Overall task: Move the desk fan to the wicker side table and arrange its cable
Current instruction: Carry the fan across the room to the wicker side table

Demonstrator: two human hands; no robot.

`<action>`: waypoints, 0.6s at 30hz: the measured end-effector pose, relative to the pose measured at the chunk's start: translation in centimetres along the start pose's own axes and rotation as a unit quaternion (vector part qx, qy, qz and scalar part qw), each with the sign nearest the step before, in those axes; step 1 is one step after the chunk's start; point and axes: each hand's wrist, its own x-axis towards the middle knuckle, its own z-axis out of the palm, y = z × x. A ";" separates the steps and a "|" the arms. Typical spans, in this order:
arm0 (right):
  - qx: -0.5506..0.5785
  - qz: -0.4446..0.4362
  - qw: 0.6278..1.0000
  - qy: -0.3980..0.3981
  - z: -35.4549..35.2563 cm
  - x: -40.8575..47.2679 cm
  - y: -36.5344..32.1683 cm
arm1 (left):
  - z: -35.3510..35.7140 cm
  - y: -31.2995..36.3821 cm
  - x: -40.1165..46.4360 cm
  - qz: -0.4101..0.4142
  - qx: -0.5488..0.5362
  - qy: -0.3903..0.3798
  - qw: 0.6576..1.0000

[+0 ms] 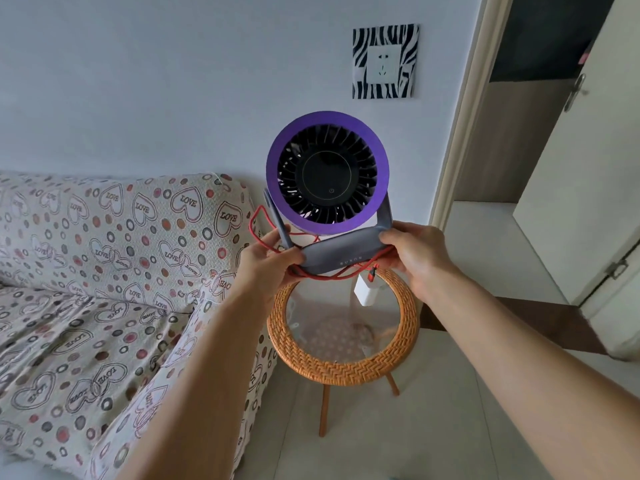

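Fan held in the air above the wicker side table.

Left hand (268,263) and right hand (414,252) clasp the fan (327,171) base, red cable (311,277) bunched beneath, white plug (367,289) dangling; round tabletop (343,367) at 6 o'clock, sofa (104,271) at 9.

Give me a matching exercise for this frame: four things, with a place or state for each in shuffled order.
Things:
1. desk fan
2. red cable
3. white plug adapter
4. wicker side table

Places or states:
A. dangling below the fan's base
B. standing on the floor beside the sofa
C. held up in both hands
D. looped around the base

Pairs: 1-C, 2-D, 3-A, 4-B
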 end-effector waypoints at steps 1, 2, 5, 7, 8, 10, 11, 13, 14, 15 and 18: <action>-0.009 0.002 1.000 -0.006 -0.2 1.9 -0.1 | 0.9 -0.2 1.5 -0.003 0.000 0.006 1.000; -0.018 0.004 1.000 -0.012 -0.3 3.8 -0.3 | 1.9 -0.3 3.1 -0.009 0.000 0.011 1.000; -0.034 0.017 0.999 -0.025 -0.8 9.3 -0.5 | 4.6 -0.5 7.2 -0.017 -0.001 0.022 1.000; -0.041 0.027 0.998 -0.032 -1.0 13.1 -0.3 | 6.2 -1.1 10.2 -0.018 -0.003 0.025 1.000; -0.044 0.031 0.998 -0.034 -1.0 14.5 -0.2 | 6.7 -1.4 11.4 -0.018 -0.004 0.024 1.000; -0.050 0.045 0.997 -0.039 -0.7 17.9 0.3 | 7.7 -2.3 14.3 -0.025 -0.008 0.031 0.999; -0.051 0.052 0.997 -0.040 -0.6 19.4 0.7 | 8.2 -2.8 15.7 -0.030 -0.009 0.038 0.999; -0.057 0.063 0.996 -0.040 -0.2 22.1 1.5 | 9.0 -3.7 18.1 -0.034 -0.008 0.043 0.998; -0.058 0.067 0.995 -0.040 0.0 23.4 2.0 | 9.3 -4.1 19.3 -0.035 -0.007 0.046 0.998; -0.058 0.071 0.995 -0.040 0.3 24.6 2.5 | 9.5 -4.6 20.4 -0.039 -0.007 0.049 0.998; -0.057 0.080 0.994 -0.043 1.0 28.0 4.3 | 9.9 -6.4 23.9 -0.047 -0.001 0.060 0.997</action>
